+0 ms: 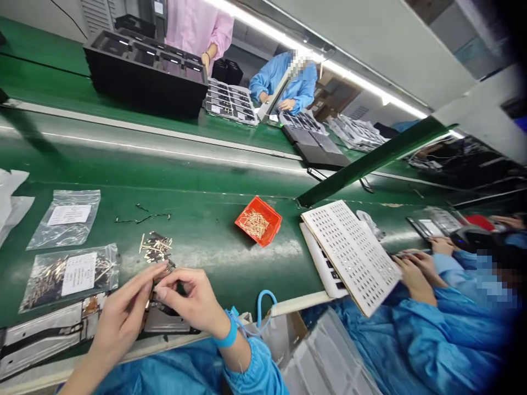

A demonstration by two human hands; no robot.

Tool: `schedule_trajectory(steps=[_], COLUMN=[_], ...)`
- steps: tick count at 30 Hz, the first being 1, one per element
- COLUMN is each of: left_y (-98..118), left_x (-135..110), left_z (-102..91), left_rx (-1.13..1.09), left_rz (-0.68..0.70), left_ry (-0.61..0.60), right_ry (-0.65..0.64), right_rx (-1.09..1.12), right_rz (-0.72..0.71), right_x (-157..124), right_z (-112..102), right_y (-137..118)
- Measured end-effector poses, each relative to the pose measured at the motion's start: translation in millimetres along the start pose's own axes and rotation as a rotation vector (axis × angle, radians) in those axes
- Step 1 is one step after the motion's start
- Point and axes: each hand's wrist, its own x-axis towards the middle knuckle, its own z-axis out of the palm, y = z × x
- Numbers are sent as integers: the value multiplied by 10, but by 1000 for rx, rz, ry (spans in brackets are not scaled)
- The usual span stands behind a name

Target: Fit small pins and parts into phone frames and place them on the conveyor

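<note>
My left hand [125, 310] and my right hand [193, 299] meet at the near edge of the green bench. Their fingertips close on a small dark part [168, 269], mostly hidden by the fingers. Thumb and forefinger of the right hand pinch it, while the left fingers lie straight and pressed together. Under the hands rests a flat metal housing [168, 321]; another metal housing [45, 334] with a black strip lies to the left. Just beyond my fingertips is a loose pile of small black-and-gold flex pieces [156, 247]. A blue wrist strap [226, 332] circles my right wrist.
Left are a labelled bag of parts [74, 274] and another clear bag [66, 219]. A red bin [257, 221] holds gold pieces. Right, a white sheet of small parts [349, 252] leans near a co-worker's hands [420, 271]. A green post [370, 162] slants across; black trays [144, 77] stand behind.
</note>
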Motion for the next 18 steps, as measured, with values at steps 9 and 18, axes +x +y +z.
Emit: schedule_trajectory(steps=[9, 18], left_y=[128, 289], left_x=[-104, 212], left_z=[291, 0], left_rx=[-744, -412], left_rz=[-318, -425], left_ry=[233, -62], right_ry=[239, 806], right_rx=[-559, -996], right_rz=[-272, -295], right_x=[-34, 179], right_z=[-96, -1633], right_y=[-39, -262])
